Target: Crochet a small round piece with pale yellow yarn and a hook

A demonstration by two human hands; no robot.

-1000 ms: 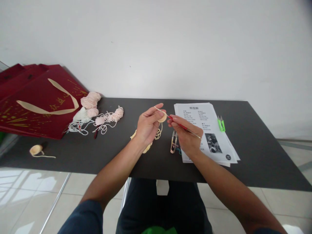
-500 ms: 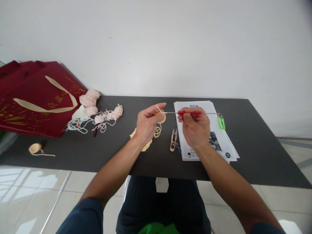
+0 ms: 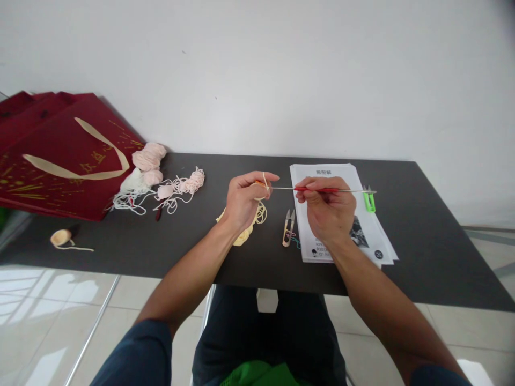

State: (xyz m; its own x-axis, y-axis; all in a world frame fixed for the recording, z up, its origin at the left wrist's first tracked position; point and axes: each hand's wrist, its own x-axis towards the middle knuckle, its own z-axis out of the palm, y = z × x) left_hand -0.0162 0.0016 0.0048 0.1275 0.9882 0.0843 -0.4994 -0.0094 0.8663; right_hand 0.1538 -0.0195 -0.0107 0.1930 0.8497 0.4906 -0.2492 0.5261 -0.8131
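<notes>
Red-handled crochet hook (image 3: 322,189) lies level in my right hand (image 3: 329,209), pinched between thumb and fingers. Its thin metal shaft reaches left to my left hand (image 3: 245,198), where the tip meets the work. Pale yellow yarn (image 3: 264,178) loops over the left forefinger, and the left thumb and fingers pinch a small crochet piece (image 3: 260,198), mostly hidden. A bit of orange shows by the left thumb; I cannot make out what it is. Under the left wrist lies a pale yellow yarn ball (image 3: 243,236), partly covered, with loose strands (image 3: 261,213) beside it.
Thread snips (image 3: 288,228) lie between my hands; green snips (image 3: 369,199) rest by the printed sheets (image 3: 317,252). Pink and white yarn (image 3: 148,157) sits beside a dark red bag (image 3: 60,150). A small cream crocheted cup (image 3: 61,237) with a yarn tail lies at left on the dark table (image 3: 422,230).
My right hand has shifted slightly right with the hook. The yarn over the left forefinger stands more upright, and the crochet piece has turned a little. The whole view has moved slightly.
</notes>
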